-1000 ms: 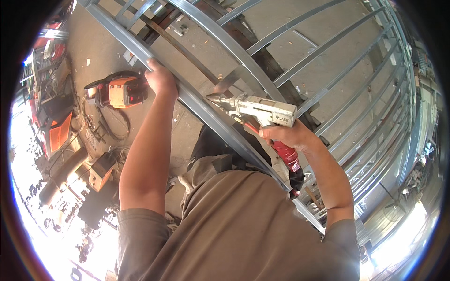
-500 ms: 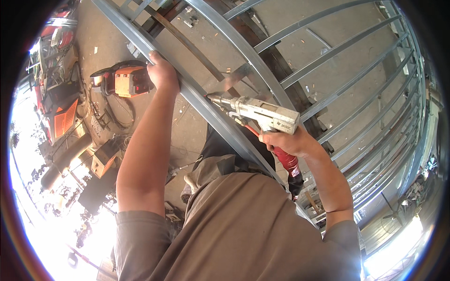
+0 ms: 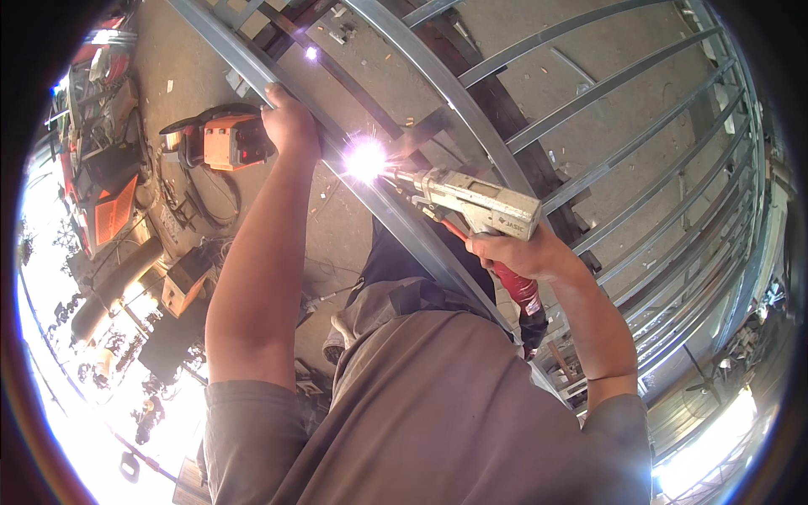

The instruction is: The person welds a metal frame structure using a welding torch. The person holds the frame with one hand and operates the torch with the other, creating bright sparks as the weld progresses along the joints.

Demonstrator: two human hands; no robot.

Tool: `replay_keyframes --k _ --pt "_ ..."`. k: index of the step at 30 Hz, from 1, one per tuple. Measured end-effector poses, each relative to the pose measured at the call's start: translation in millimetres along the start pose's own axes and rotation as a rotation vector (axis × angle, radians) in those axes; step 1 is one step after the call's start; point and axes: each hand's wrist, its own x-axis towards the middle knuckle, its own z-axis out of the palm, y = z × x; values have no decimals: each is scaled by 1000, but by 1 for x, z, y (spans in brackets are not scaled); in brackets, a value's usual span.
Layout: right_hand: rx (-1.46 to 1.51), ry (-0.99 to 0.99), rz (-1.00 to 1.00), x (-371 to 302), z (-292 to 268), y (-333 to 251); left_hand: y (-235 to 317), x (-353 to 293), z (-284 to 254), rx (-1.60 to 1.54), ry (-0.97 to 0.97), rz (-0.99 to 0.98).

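My right hand [image 3: 515,252] is wrapped round the grip of a pale handheld welding gun [image 3: 478,204], whose red-wrapped cable hangs below. The nozzle points left at a long grey metal rail [image 3: 404,223], where a bright white-violet arc [image 3: 367,160] throws sparks. Glare hides the spot where the tip meets the metal. My left hand [image 3: 291,126] is closed round the same rail, a short way up and left of the arc. Behind the rail lies a metal frame [image 3: 438,80] with curved bars and several crosspieces.
An orange boxy machine [image 3: 234,143] with a black hose stands on the floor left of my left hand. Further left are a wooden box [image 3: 187,282], a cylinder [image 3: 118,286] and clutter. Parallel grey bars [image 3: 623,164] fill the right side. Small scraps lie on the concrete floor.
A bright arc with sparks has appeared at the gun's tip, and a small violet reflection shows on a bar beyond. Both hands have stayed nearly in place.
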Motion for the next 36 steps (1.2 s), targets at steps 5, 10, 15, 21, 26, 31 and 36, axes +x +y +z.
replay_keyframes --k 5,10,15,21,26,31,36 --pt "41 -10 -9 -1 -2 2 -4 9 1 -114 -67 -54" --pt "35 -6 -8 -3 -3 6 3 -6 0 -30 -13 -15" --pt "15 -9 24 -7 -4 4 10 -12 0 -2 4 -43" --pt "129 51 21 -16 -2 13 9 -10 -1 4 -9 -17" --pt "163 17 70 -46 -20 30 12 -15 -2 67 45 -11" --pt "153 47 118 -70 -26 49 13 -19 -2 92 54 10" --pt "144 36 146 -80 -26 62 15 -20 -2 76 43 -2"
